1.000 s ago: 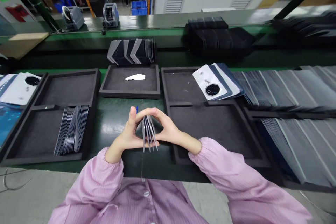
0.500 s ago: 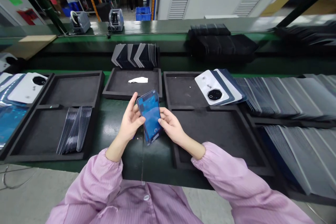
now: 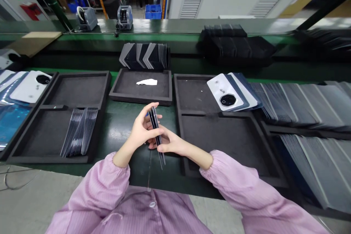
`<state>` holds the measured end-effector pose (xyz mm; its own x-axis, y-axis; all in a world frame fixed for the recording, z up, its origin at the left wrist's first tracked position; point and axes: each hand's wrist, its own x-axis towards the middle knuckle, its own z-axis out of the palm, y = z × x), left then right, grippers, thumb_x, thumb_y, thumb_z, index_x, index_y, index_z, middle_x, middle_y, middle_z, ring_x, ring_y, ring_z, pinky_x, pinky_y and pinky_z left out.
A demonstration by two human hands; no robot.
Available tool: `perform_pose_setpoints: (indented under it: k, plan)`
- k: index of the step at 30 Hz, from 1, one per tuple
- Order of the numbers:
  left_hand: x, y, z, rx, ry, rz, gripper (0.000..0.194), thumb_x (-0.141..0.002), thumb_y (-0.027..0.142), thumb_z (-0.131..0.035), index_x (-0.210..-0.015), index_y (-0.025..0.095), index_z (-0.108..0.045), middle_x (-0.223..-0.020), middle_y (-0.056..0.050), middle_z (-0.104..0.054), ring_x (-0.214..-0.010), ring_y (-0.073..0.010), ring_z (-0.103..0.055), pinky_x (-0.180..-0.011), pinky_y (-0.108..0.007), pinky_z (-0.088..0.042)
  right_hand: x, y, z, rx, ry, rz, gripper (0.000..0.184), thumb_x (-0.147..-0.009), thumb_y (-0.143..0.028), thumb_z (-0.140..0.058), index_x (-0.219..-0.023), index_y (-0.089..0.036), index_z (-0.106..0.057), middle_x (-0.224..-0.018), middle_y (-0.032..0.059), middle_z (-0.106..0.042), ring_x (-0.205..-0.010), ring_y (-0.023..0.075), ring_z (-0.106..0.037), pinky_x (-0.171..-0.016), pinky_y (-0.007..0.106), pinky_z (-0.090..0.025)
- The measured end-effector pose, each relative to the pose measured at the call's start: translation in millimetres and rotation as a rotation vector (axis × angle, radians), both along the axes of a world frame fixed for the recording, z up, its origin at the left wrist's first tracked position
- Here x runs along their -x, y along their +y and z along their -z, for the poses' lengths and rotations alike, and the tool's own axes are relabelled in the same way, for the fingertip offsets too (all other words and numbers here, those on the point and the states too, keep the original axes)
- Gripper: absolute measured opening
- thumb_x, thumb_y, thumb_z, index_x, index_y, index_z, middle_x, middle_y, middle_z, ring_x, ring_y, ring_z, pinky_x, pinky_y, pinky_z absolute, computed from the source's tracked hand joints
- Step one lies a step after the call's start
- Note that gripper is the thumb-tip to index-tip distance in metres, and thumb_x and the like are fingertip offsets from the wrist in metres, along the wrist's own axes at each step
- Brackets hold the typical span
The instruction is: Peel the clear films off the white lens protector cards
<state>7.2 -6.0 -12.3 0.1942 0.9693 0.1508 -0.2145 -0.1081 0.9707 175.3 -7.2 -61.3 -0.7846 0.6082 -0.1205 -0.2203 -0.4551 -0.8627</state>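
Both my hands meet over the green bench between two black foam trays. My left hand (image 3: 140,130) and my right hand (image 3: 170,144) are closed on a thin stack of phone back covers (image 3: 156,129), held edge-on toward me so only dark edges show. The stack slants from upper left to lower right, its lower end past my right fingers. Pink sleeves cover both forearms.
A black foam tray (image 3: 35,153) at left holds a row of upright covers (image 3: 79,135). A small tray (image 3: 142,97) ahead holds a white scrap (image 3: 147,82). A tray (image 3: 233,142) at right is bare beside white covers (image 3: 225,95) and long dark rows (image 3: 301,102).
The stack was fanned edge-on, then turned flat showing a blue face; now it is turned edge-on again and sits lower, with my right hand beneath it.
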Motion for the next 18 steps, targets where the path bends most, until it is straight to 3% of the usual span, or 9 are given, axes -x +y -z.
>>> perform_pose_setpoints:
  k: [10, 18]
  plan:
    - [1, 0, 1.9, -0.012, -0.064, 0.007, 0.099, -0.053, 0.051, -0.094, -0.142, 0.034, -0.054, -0.158, -0.012, -0.042, -0.12, -0.0322, -0.064, -0.092, -0.034, -0.056, -4, -3, -14.4, -0.027, 0.018, 0.002, 0.078, -0.067, -0.042, -0.091, -0.128, -0.023, -0.046, -0.106, 0.0033, -0.063, -0.09, 0.0169, -0.072, -0.087, 0.038, -0.059]
    - [-1, -5, -3.7, -0.018, 0.018, -0.072, 0.084, -0.064, 0.043, -0.091, -0.139, 0.033, -0.057, -0.154, -0.013, -0.046, -0.112, -0.0267, -0.067, -0.085, -0.03, -0.058, -3, -5, -15.9, -0.009, 0.005, -0.016, 0.086, -0.065, -0.047, -0.091, -0.131, -0.022, -0.041, -0.1, 0.0019, -0.065, -0.089, 0.016, -0.072, -0.085, 0.034, -0.057]
